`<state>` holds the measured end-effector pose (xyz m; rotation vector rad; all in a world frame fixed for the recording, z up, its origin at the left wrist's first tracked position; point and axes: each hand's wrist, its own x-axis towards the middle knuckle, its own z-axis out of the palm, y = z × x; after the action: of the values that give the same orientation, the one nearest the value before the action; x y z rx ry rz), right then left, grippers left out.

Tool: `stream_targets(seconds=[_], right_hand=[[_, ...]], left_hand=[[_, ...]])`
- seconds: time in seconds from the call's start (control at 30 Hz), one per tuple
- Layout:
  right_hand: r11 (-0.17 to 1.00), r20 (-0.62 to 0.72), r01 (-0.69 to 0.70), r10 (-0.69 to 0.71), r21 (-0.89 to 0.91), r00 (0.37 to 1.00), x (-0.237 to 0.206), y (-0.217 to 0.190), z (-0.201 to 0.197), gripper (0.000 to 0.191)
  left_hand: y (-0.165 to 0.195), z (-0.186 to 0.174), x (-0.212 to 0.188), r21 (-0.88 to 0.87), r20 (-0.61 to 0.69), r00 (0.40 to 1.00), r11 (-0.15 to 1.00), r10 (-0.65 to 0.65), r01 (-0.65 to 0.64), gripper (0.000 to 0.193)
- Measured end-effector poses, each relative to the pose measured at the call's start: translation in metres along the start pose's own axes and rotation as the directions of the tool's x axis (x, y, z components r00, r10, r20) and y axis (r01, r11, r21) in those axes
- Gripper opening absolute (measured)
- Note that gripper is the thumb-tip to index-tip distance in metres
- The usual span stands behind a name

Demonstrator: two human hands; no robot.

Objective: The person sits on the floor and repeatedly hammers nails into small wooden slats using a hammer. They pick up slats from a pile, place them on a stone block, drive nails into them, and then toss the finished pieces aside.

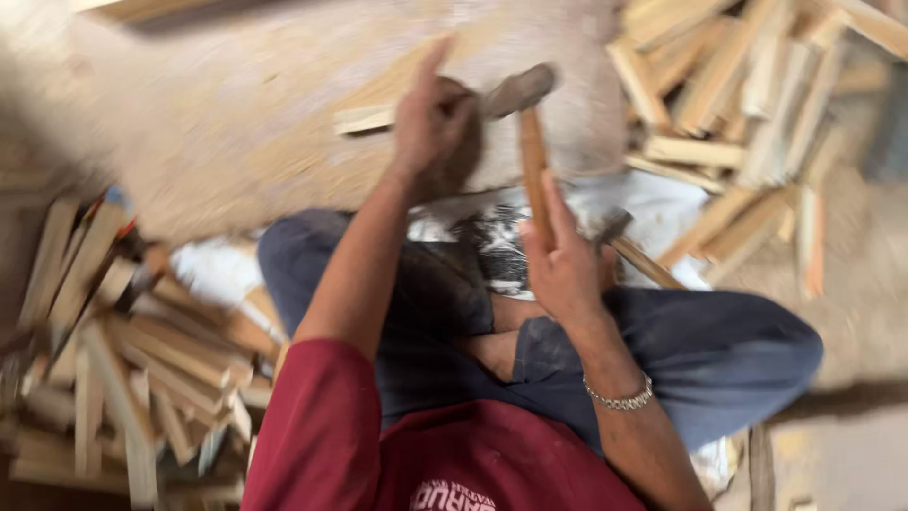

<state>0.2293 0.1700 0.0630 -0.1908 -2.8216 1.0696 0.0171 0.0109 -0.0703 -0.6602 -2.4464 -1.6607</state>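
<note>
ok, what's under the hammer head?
The hammer head is over a pale wood strip lying on a sawdust-covered block. The left hand covers the strip's middle; motion blur hides whether there's a nail. The right hand grips the handle.

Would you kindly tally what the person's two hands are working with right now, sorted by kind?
Hammers: 1, its wooden handle gripped by the right hand, head raised
Wood strips being worked: 1, under the left hand
Loose wood piles: 2, one left, one right; the pieces are too blurred to count
Total: 4
</note>
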Motion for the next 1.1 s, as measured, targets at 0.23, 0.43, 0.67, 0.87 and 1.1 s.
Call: stream_targets(seconds=[0.23,0.43,0.67,0.87,1.1], right_hand=[[0.979,0.096,-0.172,0.161,0.109,0.982,0.041,-0.028,0.001,0.063],[0.983,0.152,-0.182,0.18,0.003,0.972,0.047,-0.032,-0.013,0.064],[0.932,-0.287,0.362,-0.348,-0.006,0.892,0.034,-0.028,-0.019,0.056],[0.993,0.123,-0.111,0.115,-0.037,0.986,0.045,-0.021,0.012,0.059],[0.938,-0.266,0.263,-0.319,-0.225,0.91,-0.007,-0.002,0.012,0.062]], left_hand=[[-0.014,0.012,0.002,0.11,0.016,0.999,0.993,0.042,-0.044,0.097],[-0.026,0.017,0.002,0.123,0.046,0.998,0.991,0.041,-0.047,0.103],[-0.022,0.007,0.0,0.016,-0.016,0.997,0.997,0.077,-0.077,0.092],[-0.019,0.008,0.002,0.058,-0.056,0.991,0.991,0.122,-0.119,0.095],[-0.046,0.017,0.003,0.034,0.003,0.999,0.999,-0.035,0.035,0.087]])
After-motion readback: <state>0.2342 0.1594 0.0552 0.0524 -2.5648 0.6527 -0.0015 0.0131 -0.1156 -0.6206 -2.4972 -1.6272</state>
